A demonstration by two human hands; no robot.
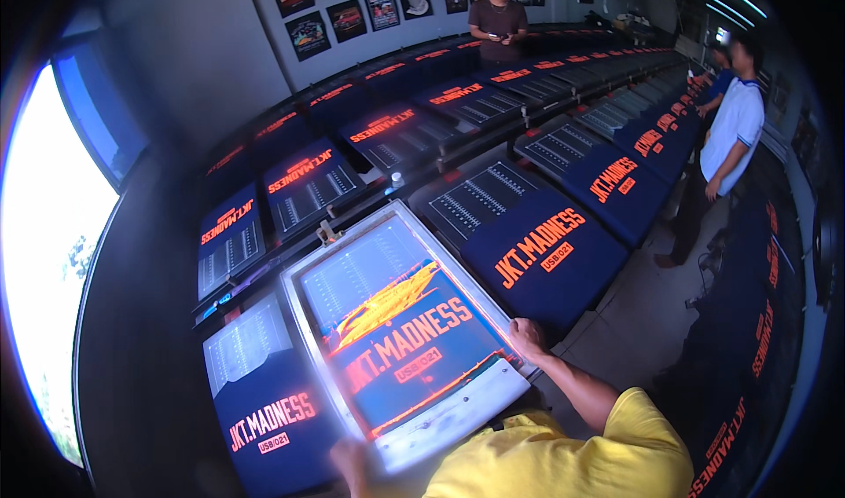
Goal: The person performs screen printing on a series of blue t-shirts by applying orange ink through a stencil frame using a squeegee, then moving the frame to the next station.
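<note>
A silk-screen printing frame (pixel 444 274) with a pale metal border lies tilted in front of me, over a printing board. Wet orange ink (pixel 387 304) is smeared across its mesh, above orange lettering that shows through. A wide pale bar (pixel 466 399) with bolts runs along its near end. My right hand (pixel 528 338) is closed on the frame's right edge, near the close corner. At the near left corner my left hand (pixel 350 459) is closed against the frame edge; it is blurred and its fingers are partly hidden.
Navy fabric pieces with orange prints (pixel 537 260) lie on boards in long rows, left, right and beyond. A small bottle (pixel 396 181) stands on the rail behind the frame. One person (pixel 498 23) stands across the rows; a person in white (pixel 732 128) and another stand at right.
</note>
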